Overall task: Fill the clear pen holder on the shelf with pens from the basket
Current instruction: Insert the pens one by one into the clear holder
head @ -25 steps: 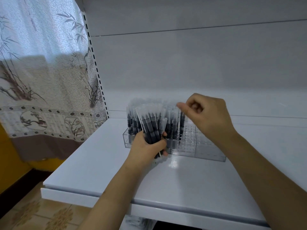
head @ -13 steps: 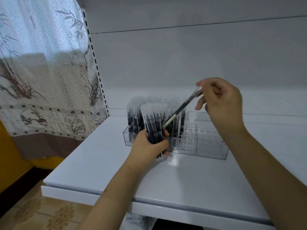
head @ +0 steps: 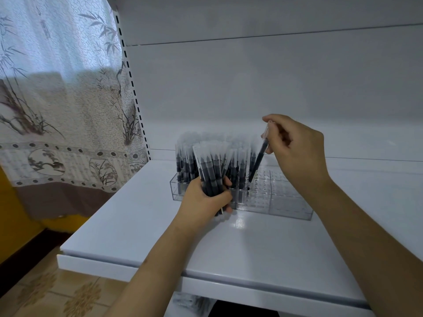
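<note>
A clear pen holder (head: 283, 200) with a grid of holes stands on the white shelf (head: 251, 243). Its left half is packed with upright black pens with frosted caps (head: 239, 165); its right half shows bare holes. My left hand (head: 206, 200) grips a bundle of pens (head: 211, 163) in front of the holder's left part. My right hand (head: 295, 145) pinches a single pen (head: 258, 161) by its cap end, tilted, with its lower tip at the holder's top beside the filled rows. The basket is not in view.
The shelf's white back panel (head: 251, 92) rises behind the holder. A patterned curtain (head: 57, 99) hangs at the left, past a slotted upright (head: 132, 88). Tiled floor (head: 45, 291) lies below the shelf's front edge. Something packaged shows under the shelf (head: 192, 303).
My right hand drew one pen out of the bundle, lifted it, then swung it down so its tip now meets the holder. My left hand has kept its grip on the bundle.
</note>
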### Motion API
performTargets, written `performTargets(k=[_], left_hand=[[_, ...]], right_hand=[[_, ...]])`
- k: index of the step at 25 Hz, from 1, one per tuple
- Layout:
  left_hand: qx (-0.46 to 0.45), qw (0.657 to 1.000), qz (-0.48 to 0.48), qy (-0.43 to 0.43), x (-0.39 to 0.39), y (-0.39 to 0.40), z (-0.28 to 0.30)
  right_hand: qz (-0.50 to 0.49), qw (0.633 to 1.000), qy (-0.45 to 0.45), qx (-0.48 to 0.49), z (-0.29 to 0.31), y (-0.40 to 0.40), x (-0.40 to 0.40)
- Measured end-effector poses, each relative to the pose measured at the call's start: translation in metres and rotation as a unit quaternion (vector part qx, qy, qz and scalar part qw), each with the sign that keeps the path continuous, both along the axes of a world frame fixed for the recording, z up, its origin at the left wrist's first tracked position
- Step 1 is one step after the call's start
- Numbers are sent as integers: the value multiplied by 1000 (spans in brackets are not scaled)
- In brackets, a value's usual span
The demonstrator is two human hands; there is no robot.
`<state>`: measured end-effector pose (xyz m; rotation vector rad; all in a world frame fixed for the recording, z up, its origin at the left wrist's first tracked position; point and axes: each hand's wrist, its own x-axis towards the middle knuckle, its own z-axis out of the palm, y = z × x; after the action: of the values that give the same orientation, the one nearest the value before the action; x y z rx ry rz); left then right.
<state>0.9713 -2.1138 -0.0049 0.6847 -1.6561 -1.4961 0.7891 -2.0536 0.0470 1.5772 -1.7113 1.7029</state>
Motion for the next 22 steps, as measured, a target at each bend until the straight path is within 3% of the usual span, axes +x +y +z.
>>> performTargets(k=[8,13,16,20,22], left_hand=[[-16,1000,1,-4,0,-1,0],[-12,1000,-2,-2,0,0,1],[-15,1000,1,-6,0,-1,0],[-29,999,4,-14,1,-4,-2],[-22,1000,0,-8,1,-4,-2]], right_hand=[[-14,999,50,3,-3,-5,-8],[5,989,137,52,-10,-10,-8],[23,988,123,90,-9,-11,-8],[-29,975,187,112,-10,-12,-10],[-25,979,176,96,-9,-10,-10]])
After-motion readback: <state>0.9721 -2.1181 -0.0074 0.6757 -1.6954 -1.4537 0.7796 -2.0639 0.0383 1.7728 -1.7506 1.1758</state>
